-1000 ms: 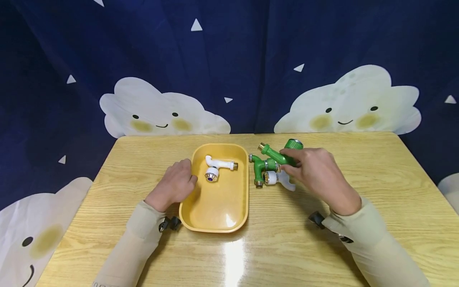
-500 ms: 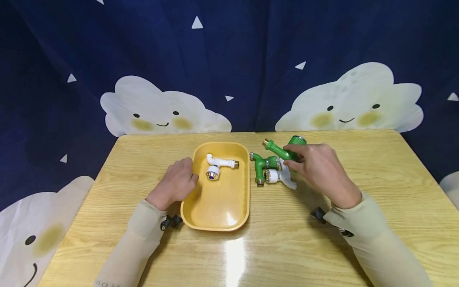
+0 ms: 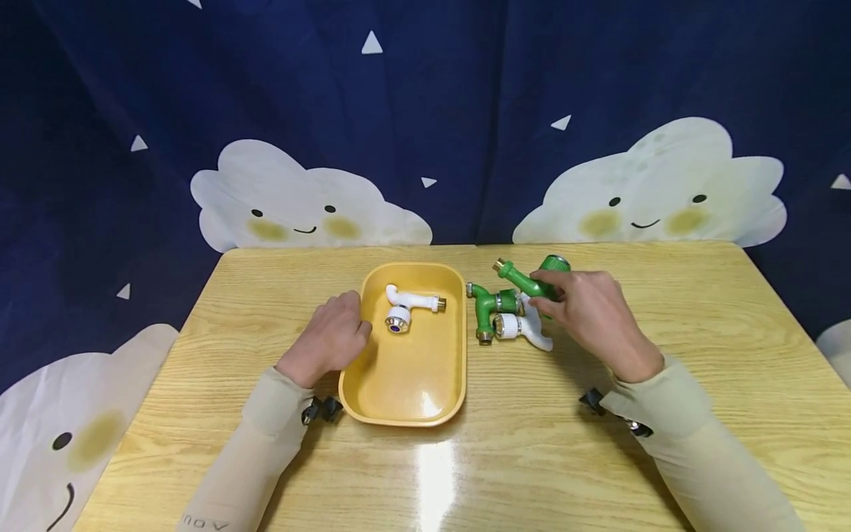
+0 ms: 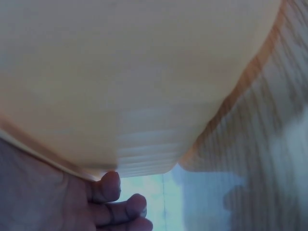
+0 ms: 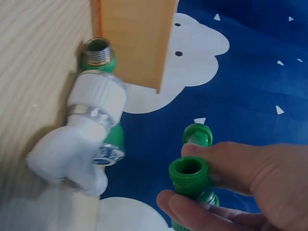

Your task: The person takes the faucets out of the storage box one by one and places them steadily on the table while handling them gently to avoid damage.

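My right hand (image 3: 595,314) pinches a green plastic tap (image 3: 520,280) between thumb and fingers, holding it above the table with its brass-threaded end pointing left. In the right wrist view the green tap's open outlet (image 5: 188,167) faces the camera. Just below and left of that hand, a second green tap (image 3: 483,312) and a white tap (image 3: 534,329) lie close together beside the tray. My left hand (image 3: 329,332) grips the left rim of a yellow tray (image 3: 402,424); in the left wrist view its fingers (image 4: 110,186) show beneath the rim. Inside the tray lies another white tap (image 3: 417,301).
The tray stands on a light wooden table (image 3: 532,458), its right wall next to the loose taps. Behind the table's far edge hangs a dark blue curtain (image 3: 459,111) with smiling clouds.
The right hand has shifted the held green tap slightly to the right and away from the taps on the table. The left hand keeps its place on the tray.
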Demonstrator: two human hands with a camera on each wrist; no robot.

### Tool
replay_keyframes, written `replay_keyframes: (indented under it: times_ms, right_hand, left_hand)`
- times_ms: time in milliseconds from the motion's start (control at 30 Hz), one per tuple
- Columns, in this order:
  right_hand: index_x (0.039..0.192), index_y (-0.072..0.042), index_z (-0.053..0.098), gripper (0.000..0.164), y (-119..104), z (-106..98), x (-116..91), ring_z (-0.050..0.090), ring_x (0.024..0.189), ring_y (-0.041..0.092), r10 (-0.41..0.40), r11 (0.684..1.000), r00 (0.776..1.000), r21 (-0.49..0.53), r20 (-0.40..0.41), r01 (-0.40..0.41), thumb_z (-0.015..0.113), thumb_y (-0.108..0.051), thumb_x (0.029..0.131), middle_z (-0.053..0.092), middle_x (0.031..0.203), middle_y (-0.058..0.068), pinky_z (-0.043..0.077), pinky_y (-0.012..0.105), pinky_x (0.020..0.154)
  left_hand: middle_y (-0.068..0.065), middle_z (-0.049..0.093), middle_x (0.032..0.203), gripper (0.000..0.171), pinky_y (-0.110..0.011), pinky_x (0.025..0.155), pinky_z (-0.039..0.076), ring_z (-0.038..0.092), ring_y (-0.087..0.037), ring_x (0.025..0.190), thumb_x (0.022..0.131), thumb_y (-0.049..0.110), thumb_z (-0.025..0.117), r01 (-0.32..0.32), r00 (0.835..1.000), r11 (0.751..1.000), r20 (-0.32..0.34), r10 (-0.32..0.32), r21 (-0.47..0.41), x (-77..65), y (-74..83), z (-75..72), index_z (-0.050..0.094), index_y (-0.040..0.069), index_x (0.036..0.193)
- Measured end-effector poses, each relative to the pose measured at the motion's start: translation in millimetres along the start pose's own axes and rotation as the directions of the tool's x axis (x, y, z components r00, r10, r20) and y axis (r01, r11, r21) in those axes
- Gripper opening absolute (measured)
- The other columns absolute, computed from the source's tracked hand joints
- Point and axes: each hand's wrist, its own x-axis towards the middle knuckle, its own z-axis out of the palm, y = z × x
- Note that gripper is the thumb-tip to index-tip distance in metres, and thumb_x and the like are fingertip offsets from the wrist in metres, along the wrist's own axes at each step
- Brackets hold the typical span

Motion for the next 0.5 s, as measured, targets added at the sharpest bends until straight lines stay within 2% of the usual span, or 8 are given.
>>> replay_keyframes:
  times_ms: [500]
  right_hand:
    - [0.115, -0.004, 0.077, 0.036, 21.2, 17.7, -4.6, 0.041, 0.048, 0.011, 0.043, 0.999, 0.999, -0.003, -0.031, -0.043, 0.085, -0.021, 0.084, 0.060, 0.059, 0.004, 0.030, 0.026, 0.045]
  left_hand:
    - [-0.012, 0.048, 0.087, 0.018, -0.035, 0.070, 0.035, 0.045, -0.029, 0.077, 0.098, 0.019, 0.044, 0.001, 1.000, 1.000, 0.003, -0.001, -0.003, 0.1, 0.9, -0.3, 0.048, 0.002, 0.096]
